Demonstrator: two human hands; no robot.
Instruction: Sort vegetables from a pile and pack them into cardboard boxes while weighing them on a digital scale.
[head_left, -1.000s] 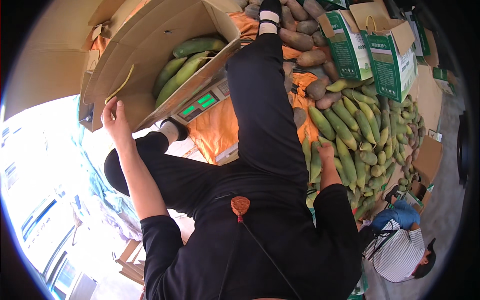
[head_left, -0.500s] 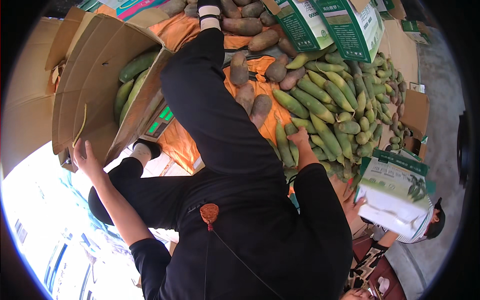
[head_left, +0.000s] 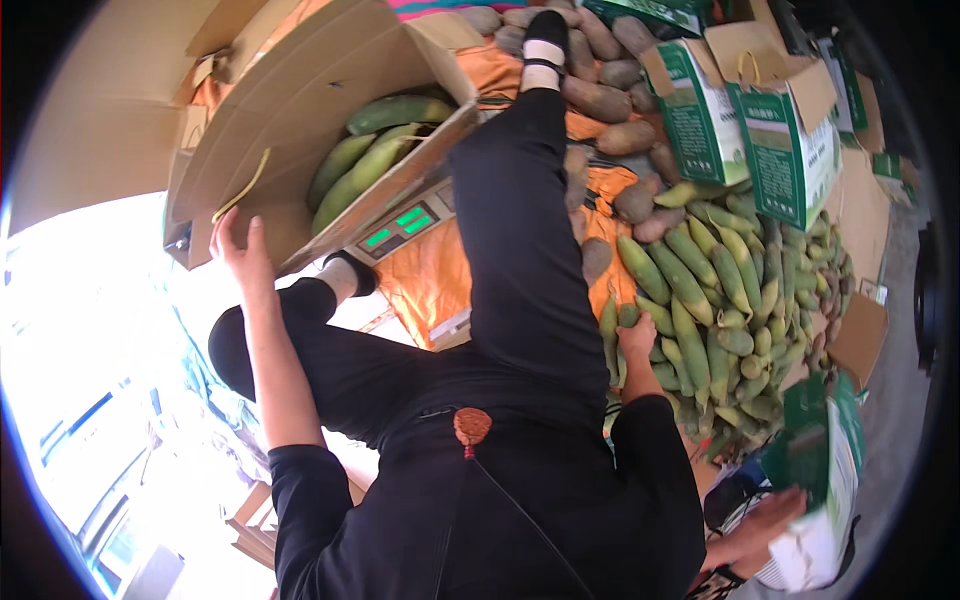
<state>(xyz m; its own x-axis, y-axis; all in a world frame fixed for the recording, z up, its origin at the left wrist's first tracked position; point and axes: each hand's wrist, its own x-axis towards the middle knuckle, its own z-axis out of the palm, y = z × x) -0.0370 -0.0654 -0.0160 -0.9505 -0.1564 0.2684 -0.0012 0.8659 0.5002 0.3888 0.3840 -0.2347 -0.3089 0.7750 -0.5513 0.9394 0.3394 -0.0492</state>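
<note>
My right hand (head_left: 637, 345) is closed round the end of a green radish (head_left: 628, 317) at the near left edge of the pile of green radishes (head_left: 690, 285). On the left, my left hand (head_left: 240, 255) has its fingers apart at the side flap of an open cardboard carton (head_left: 290, 130), beside a yellow cord handle (head_left: 247, 188). Several large green radishes (head_left: 370, 170) lie inside this carton. It rests on a scale with a green-lit display (head_left: 398, 227).
Dusty brown root vegetables (head_left: 600, 100) lie on orange sheeting (head_left: 430, 285) ahead. Green-and-white cartons (head_left: 790, 150) stand at the far right. At lower right a co-worker's hand (head_left: 765, 535) is by another green-and-white carton (head_left: 840, 450). My legs stretch between carton and pile.
The whole view has swung, shifting the scene rightward. My right hand stays on the radish and my left stays at the flap. The co-worker's carton has turned and moved lower.
</note>
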